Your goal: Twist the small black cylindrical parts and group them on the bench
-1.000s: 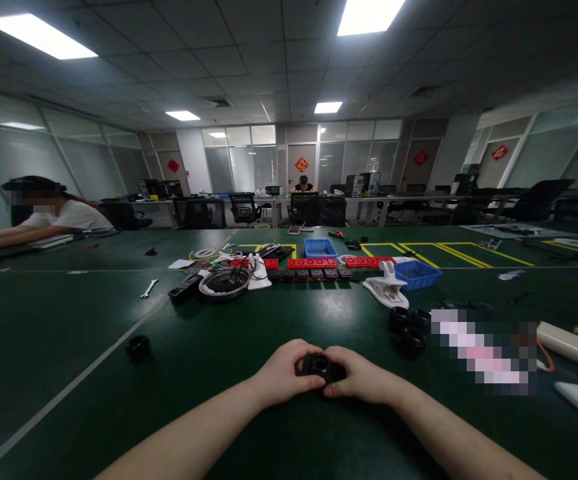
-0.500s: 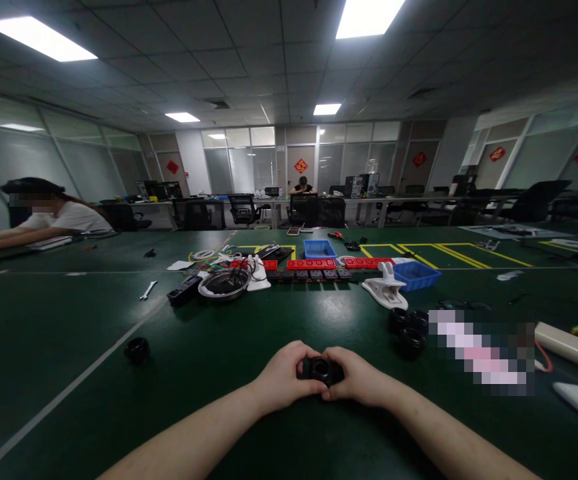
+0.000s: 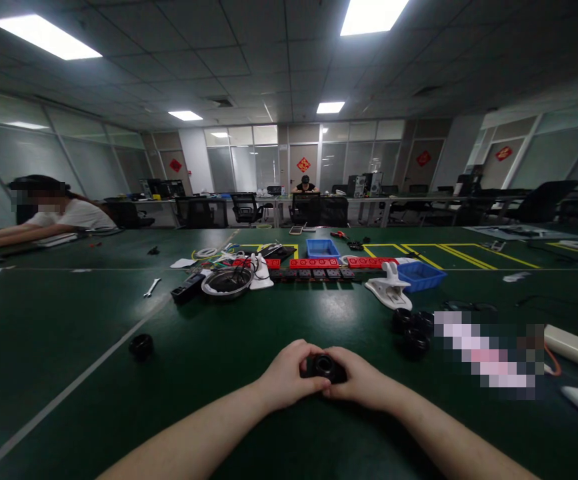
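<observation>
Both of my hands meet low in the middle of the head view, around a small black round part (image 3: 324, 365) with a hole in its centre. My left hand (image 3: 289, 375) grips it from the left, thumb along the near side and fingers behind. From the right, my right hand (image 3: 359, 377) closes on the same part, and its fingers partly hide it. Similar black round parts (image 3: 415, 343) sit in a cluster to the right. Another black round part (image 3: 141, 347) lies alone on the left of the green table (image 3: 209, 360).
Ahead lie a metal bowl (image 3: 227, 283), red socket strips (image 3: 313, 263), a white clamp (image 3: 389, 290) and blue trays (image 3: 421, 276). A wrench (image 3: 152, 287) is at left, a cream bar-shaped object (image 3: 576, 347) at right. One person (image 3: 86, 213) sits at far left, another (image 3: 305, 185) at the back.
The scene has shifted slightly rightward in view. Both hands stay on the black round part, with hardly any visible movement.
</observation>
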{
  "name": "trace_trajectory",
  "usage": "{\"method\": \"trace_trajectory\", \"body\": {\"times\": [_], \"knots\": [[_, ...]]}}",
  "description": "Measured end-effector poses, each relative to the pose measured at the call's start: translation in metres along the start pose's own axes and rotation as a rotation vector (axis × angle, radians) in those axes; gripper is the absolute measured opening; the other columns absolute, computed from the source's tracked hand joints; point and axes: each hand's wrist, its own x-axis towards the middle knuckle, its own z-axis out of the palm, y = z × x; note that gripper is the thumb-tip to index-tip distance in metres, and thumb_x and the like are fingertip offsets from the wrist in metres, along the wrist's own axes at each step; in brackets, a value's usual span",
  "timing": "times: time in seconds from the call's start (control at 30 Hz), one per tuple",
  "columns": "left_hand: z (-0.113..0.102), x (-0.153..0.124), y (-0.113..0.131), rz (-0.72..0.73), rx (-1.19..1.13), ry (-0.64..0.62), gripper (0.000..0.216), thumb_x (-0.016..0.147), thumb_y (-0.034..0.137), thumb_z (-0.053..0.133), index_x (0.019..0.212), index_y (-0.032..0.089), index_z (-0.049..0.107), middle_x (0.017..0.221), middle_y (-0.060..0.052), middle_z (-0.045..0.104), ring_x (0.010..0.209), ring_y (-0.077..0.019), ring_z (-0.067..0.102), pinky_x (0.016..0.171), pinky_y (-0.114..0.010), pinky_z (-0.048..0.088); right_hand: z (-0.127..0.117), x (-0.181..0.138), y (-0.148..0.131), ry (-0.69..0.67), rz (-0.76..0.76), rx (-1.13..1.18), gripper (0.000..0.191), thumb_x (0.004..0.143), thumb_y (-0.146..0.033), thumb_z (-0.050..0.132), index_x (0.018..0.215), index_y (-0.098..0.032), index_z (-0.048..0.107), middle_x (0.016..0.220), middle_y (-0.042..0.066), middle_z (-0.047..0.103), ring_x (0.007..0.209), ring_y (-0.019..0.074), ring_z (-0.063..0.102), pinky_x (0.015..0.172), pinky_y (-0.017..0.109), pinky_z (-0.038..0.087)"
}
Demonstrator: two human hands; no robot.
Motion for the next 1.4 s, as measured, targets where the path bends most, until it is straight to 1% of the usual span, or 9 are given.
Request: {"method": "trace_trajectory", "body": {"times": [0.07, 0.13, 0.4, 0.73, 0.93, 1.07, 1.23, 1.33, 1.4], "knots": [[-0.004, 0.001, -0.001, 0.037, 0.002, -0.044, 0.04, 0.065, 0.031, 0.066, 0.103, 0.024, 0.055, 0.083, 0.001, 0.047, 0.068, -0.0122, 0.044, 0.059, -0.021, 0.036, -0.007, 0.0, 0.002, -0.089, 0.025, 0.069, 0.04, 0.059, -0.022, 0.067, 0.097, -0.016, 0.057, 0.091, 0.003, 0.056, 0.083, 0.0188, 0.052, 0.072, 0.028, 0.04], [-0.007, 0.002, -0.002, 0.067, 0.013, -0.073, 0.041, 0.067, 0.031, 0.066, 0.105, 0.025, 0.054, 0.086, 0.0, 0.048, 0.07, -0.0126, 0.046, 0.061, -0.022, 0.038, -0.011, 0.0, 0.004, -0.126, 0.039, 0.091, 0.039, 0.058, -0.021, 0.067, 0.095, -0.016, 0.058, 0.089, 0.002, 0.056, 0.082, 0.018, 0.052, 0.071, 0.027, 0.04], [-0.009, 0.0, 0.001, 0.128, 0.012, -0.064, 0.039, 0.067, 0.028, 0.066, 0.105, 0.024, 0.055, 0.096, -0.002, 0.05, 0.085, -0.0168, 0.049, 0.072, -0.026, 0.041, -0.005, 0.002, 0.009, -0.087, 0.02, 0.038, 0.037, 0.058, -0.021, 0.068, 0.093, -0.016, 0.058, 0.087, 0.001, 0.054, 0.081, 0.0182, 0.05, 0.071, 0.028, 0.039], [-0.008, 0.001, -0.001, 0.096, -0.002, -0.076, 0.04, 0.065, 0.029, 0.068, 0.102, 0.023, 0.056, 0.093, -0.001, 0.051, 0.079, -0.0152, 0.048, 0.067, -0.024, 0.04, -0.006, 0.002, 0.008, -0.084, 0.009, 0.01, 0.034, 0.058, -0.021, 0.069, 0.089, -0.016, 0.059, 0.084, 0.001, 0.053, 0.078, 0.0173, 0.05, 0.067, 0.026, 0.039], [-0.007, 0.001, 0.001, 0.036, -0.01, -0.064, 0.038, 0.063, 0.03, 0.069, 0.098, 0.021, 0.058, 0.089, -0.001, 0.051, 0.074, -0.0139, 0.047, 0.064, -0.023, 0.038, -0.006, 0.003, 0.004, -0.073, 0.058, 0.036, 0.032, 0.055, -0.019, 0.07, 0.085, -0.016, 0.059, 0.08, -0.001, 0.052, 0.075, 0.0157, 0.05, 0.064, 0.024, 0.038], [-0.001, 0.001, 0.001, -0.015, -0.024, -0.001, 0.038, 0.06, 0.032, 0.071, 0.093, 0.019, 0.059, 0.083, 0.0, 0.049, 0.069, -0.0131, 0.045, 0.06, -0.022, 0.036, 0.001, 0.004, 0.006, 0.004, 0.125, -0.035, 0.033, 0.05, -0.024, 0.073, 0.076, -0.015, 0.055, 0.075, -0.001, 0.052, 0.069, 0.0145, 0.048, 0.057, 0.022, 0.035], [0.008, 0.001, 0.0, -0.105, -0.023, 0.12, 0.039, 0.057, 0.029, 0.072, 0.092, 0.019, 0.059, 0.078, 0.001, 0.047, 0.067, -0.013, 0.044, 0.059, -0.023, 0.036, 0.017, 0.005, 0.002, 0.208, 0.201, -0.306, 0.032, 0.053, -0.035, 0.069, 0.07, -0.016, 0.049, 0.072, 0.002, 0.053, 0.065, 0.0152, 0.048, 0.053, 0.023, 0.031], [0.011, 0.001, -0.002, -0.104, -0.035, 0.154, 0.038, 0.056, 0.027, 0.073, 0.091, 0.019, 0.059, 0.08, 0.001, 0.048, 0.069, -0.0137, 0.045, 0.062, -0.023, 0.037, 0.02, 0.004, -0.004, 0.243, 0.214, -0.434, 0.03, 0.057, -0.037, 0.066, 0.07, -0.017, 0.05, 0.073, 0.004, 0.054, 0.066, 0.0169, 0.05, 0.055, 0.025, 0.031], [0.01, 0.002, -0.003, -0.084, -0.048, 0.161, 0.038, 0.057, 0.026, 0.073, 0.091, 0.018, 0.059, 0.082, 0.0, 0.05, 0.071, -0.0141, 0.046, 0.063, -0.024, 0.038, 0.02, 0.003, -0.006, 0.238, 0.188, -0.446, 0.034, 0.056, -0.042, 0.067, 0.073, -0.017, 0.052, 0.076, 0.004, 0.055, 0.069, 0.0188, 0.051, 0.058, 0.026, 0.033]]}}
